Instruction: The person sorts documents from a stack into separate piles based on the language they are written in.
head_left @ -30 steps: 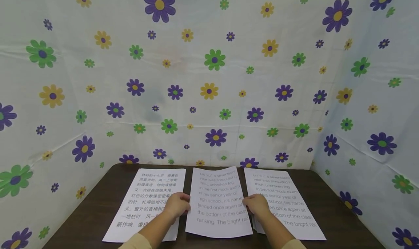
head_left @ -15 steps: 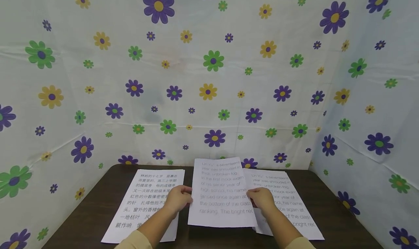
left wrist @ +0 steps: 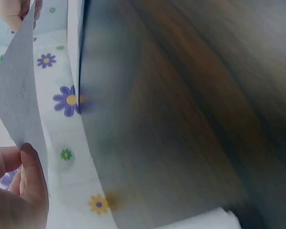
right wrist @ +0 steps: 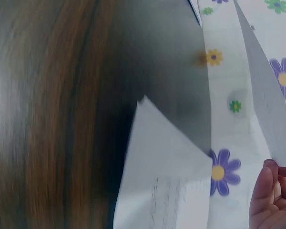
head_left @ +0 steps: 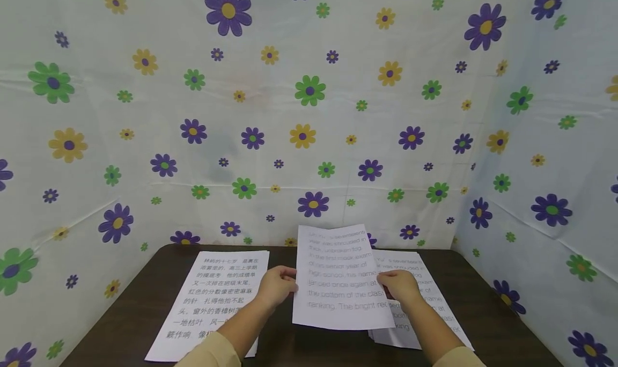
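Note:
A white sheet of paper (head_left: 340, 278) printed with English text is held up off the table between both hands. My left hand (head_left: 277, 287) pinches its left edge, thumb and fingertips together, as the left wrist view also shows at the sheet's edge (left wrist: 21, 90). On the opposite side my right hand (head_left: 401, 287) pinches the right edge. Beneath and to the right lies a stack of English-text sheets (head_left: 434, 313), partly hidden by the held sheet and the right forearm. Left of my left hand rests a stack of sheets with Chinese text (head_left: 207, 297).
The dark wooden table (head_left: 130, 313) carries both stacks. A white cloth with purple, green and yellow flowers (head_left: 270, 98) encloses the back and both sides, close to the table's far edge.
Both hands have raised the sheet from low over the table and shifted it a little rightward. More of the right stack's near left corner is exposed, and the camera view has drifted slightly.

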A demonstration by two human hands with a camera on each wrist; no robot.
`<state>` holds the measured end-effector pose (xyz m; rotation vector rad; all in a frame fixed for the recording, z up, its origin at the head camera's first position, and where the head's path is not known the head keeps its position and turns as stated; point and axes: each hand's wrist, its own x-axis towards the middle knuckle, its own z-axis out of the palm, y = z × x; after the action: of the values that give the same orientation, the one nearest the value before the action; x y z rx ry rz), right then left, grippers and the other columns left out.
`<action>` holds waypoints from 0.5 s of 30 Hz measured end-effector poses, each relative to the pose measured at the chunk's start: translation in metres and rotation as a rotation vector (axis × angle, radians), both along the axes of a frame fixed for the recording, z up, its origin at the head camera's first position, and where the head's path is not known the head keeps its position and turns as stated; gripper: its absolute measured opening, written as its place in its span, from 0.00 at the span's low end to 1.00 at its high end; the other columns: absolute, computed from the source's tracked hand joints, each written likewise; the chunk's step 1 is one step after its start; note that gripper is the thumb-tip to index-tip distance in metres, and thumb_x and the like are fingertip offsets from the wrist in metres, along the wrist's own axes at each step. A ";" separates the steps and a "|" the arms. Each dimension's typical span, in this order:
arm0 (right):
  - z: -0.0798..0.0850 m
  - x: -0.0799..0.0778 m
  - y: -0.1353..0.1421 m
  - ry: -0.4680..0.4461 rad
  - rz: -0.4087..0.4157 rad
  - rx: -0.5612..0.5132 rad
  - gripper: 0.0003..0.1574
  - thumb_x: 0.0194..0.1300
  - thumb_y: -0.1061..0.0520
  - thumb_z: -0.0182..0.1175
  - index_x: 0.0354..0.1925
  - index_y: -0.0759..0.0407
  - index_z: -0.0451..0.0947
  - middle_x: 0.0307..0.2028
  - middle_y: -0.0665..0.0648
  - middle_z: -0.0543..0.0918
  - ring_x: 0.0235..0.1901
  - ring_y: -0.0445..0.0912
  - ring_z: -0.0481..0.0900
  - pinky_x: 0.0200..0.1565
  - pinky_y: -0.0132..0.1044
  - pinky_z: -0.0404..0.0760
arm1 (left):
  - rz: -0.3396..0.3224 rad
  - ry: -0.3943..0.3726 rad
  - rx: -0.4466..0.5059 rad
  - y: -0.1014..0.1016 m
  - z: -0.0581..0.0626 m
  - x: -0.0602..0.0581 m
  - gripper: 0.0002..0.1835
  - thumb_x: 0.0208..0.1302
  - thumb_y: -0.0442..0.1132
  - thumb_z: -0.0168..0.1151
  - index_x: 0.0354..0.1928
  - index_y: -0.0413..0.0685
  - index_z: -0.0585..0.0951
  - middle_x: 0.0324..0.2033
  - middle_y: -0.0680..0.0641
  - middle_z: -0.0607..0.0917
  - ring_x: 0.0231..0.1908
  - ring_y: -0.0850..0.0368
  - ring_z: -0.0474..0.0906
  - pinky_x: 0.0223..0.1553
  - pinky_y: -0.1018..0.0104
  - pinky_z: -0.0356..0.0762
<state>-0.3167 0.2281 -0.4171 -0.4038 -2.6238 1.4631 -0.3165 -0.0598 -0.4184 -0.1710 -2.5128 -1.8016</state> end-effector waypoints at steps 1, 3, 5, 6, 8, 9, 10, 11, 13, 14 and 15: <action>0.001 0.000 0.004 -0.002 -0.001 0.007 0.19 0.55 0.55 0.53 0.42 0.67 0.75 0.29 0.58 0.80 0.24 0.42 0.76 0.24 0.29 0.75 | -0.005 0.006 0.003 0.005 0.000 -0.002 0.19 0.44 0.27 0.58 0.44 0.35 0.74 0.26 0.44 0.78 0.25 0.59 0.74 0.31 0.62 0.78; 0.003 0.001 0.014 -0.008 -0.010 0.018 0.20 0.54 0.55 0.53 0.42 0.67 0.75 0.30 0.58 0.80 0.24 0.42 0.76 0.23 0.28 0.74 | -0.014 0.012 0.013 0.015 -0.001 -0.005 0.19 0.44 0.27 0.58 0.43 0.35 0.75 0.25 0.44 0.78 0.24 0.59 0.74 0.30 0.61 0.78; 0.004 0.002 0.024 -0.016 -0.013 0.030 0.21 0.55 0.54 0.52 0.43 0.67 0.75 0.31 0.59 0.80 0.24 0.42 0.76 0.22 0.28 0.74 | -0.020 0.017 0.021 0.025 -0.002 -0.008 0.18 0.44 0.27 0.58 0.43 0.35 0.75 0.25 0.45 0.78 0.23 0.59 0.74 0.30 0.60 0.78; 0.005 0.003 0.029 -0.018 -0.019 0.029 0.21 0.55 0.54 0.52 0.43 0.67 0.75 0.31 0.59 0.80 0.24 0.42 0.76 0.23 0.29 0.75 | -0.022 0.021 0.026 0.030 -0.002 -0.009 0.18 0.43 0.26 0.58 0.42 0.35 0.75 0.25 0.45 0.78 0.23 0.58 0.74 0.30 0.60 0.78; 0.005 0.004 0.038 -0.025 -0.035 0.026 0.21 0.56 0.53 0.52 0.43 0.67 0.74 0.32 0.60 0.80 0.25 0.42 0.76 0.23 0.29 0.75 | -0.027 0.029 0.034 0.039 -0.003 -0.010 0.18 0.42 0.26 0.59 0.42 0.35 0.75 0.24 0.45 0.79 0.23 0.58 0.74 0.29 0.60 0.78; 0.006 0.005 0.043 -0.028 -0.040 0.028 0.21 0.56 0.53 0.52 0.44 0.68 0.74 0.32 0.60 0.80 0.25 0.43 0.76 0.24 0.30 0.75 | -0.028 0.038 0.034 0.044 -0.004 -0.011 0.18 0.42 0.26 0.59 0.41 0.35 0.75 0.24 0.45 0.79 0.22 0.59 0.74 0.27 0.61 0.78; 0.007 0.006 0.047 -0.031 -0.048 0.026 0.22 0.56 0.53 0.52 0.44 0.68 0.74 0.32 0.60 0.79 0.25 0.43 0.76 0.24 0.30 0.75 | -0.026 0.043 0.033 0.049 -0.004 -0.011 0.18 0.41 0.26 0.59 0.41 0.35 0.75 0.23 0.45 0.79 0.22 0.59 0.74 0.26 0.63 0.78; 0.007 0.007 0.050 -0.036 -0.056 0.030 0.22 0.56 0.53 0.52 0.44 0.68 0.74 0.33 0.60 0.79 0.26 0.43 0.76 0.24 0.30 0.75 | -0.024 0.042 0.032 0.054 -0.004 -0.012 0.18 0.41 0.25 0.59 0.41 0.35 0.75 0.23 0.45 0.80 0.22 0.59 0.74 0.25 0.64 0.77; 0.007 0.009 0.058 -0.044 -0.065 0.042 0.22 0.57 0.52 0.52 0.45 0.68 0.73 0.33 0.61 0.79 0.26 0.44 0.75 0.23 0.29 0.73 | -0.022 0.039 0.037 0.063 -0.005 -0.012 0.18 0.41 0.25 0.59 0.40 0.35 0.76 0.22 0.45 0.80 0.21 0.58 0.74 0.22 0.66 0.76; 0.007 0.010 0.062 -0.050 -0.070 0.048 0.23 0.57 0.52 0.52 0.45 0.68 0.73 0.33 0.61 0.79 0.27 0.44 0.75 0.23 0.29 0.72 | -0.021 0.033 0.045 0.068 -0.005 -0.012 0.18 0.40 0.25 0.59 0.40 0.35 0.76 0.22 0.45 0.80 0.21 0.58 0.75 0.21 0.67 0.75; 0.006 0.011 0.066 -0.055 -0.074 0.051 0.23 0.57 0.52 0.52 0.45 0.68 0.73 0.33 0.61 0.79 0.27 0.45 0.75 0.22 0.28 0.71 | -0.020 0.026 0.053 0.073 -0.005 -0.011 0.18 0.40 0.24 0.59 0.40 0.35 0.76 0.22 0.44 0.80 0.21 0.57 0.75 0.20 0.68 0.74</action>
<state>-0.3060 0.2937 -0.4111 -0.5364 -2.6512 1.3799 -0.3279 0.0134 -0.4239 -0.2164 -2.4519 -1.8582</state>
